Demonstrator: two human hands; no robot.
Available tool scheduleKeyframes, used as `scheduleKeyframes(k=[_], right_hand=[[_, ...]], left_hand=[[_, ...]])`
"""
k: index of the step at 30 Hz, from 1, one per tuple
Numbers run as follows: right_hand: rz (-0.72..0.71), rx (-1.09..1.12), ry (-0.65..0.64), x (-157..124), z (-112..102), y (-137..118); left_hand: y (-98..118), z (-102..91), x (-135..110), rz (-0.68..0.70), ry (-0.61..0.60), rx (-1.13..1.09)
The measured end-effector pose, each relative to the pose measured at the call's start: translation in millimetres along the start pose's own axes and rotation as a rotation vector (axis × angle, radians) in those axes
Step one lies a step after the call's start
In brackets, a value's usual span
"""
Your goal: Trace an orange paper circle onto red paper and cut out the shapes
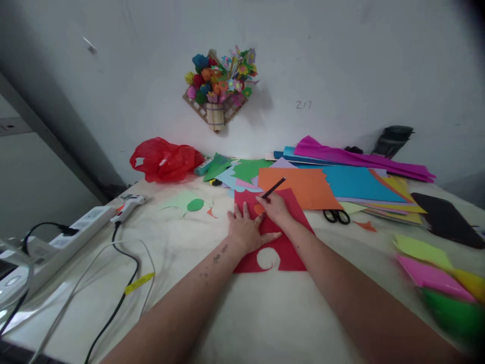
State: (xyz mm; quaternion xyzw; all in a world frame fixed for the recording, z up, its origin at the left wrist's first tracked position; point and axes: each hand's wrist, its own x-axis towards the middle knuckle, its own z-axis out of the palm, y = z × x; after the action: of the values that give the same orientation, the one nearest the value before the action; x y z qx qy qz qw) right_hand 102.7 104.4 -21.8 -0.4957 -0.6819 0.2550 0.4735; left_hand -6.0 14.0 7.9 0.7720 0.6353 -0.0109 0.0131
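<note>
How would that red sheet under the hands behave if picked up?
The red sheet is probably light, since it looks paper-thin. Lifted by one edge, it would likely sag, being broad and flat. It may tear most easily beside the round cutout, which opens through its near edge.

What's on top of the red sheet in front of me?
On the red sheet, your left hand lies spread and your right hand holds a dark pencil. A small orange piece shows between your hands. Whatever lies directly beneath them is covered.

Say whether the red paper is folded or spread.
Spread: the red paper lies flat on the table, with no fold visible.
</note>
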Motion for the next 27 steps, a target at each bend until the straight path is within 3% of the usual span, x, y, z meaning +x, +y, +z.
scheduleKeyframes(k=[27], right_hand=[[0.031,-0.168,-0.013,1.9,0.5,-2.2]], left_hand=[[5.2,-6.3,-3.1,-0.016,-0.005,0.024]])
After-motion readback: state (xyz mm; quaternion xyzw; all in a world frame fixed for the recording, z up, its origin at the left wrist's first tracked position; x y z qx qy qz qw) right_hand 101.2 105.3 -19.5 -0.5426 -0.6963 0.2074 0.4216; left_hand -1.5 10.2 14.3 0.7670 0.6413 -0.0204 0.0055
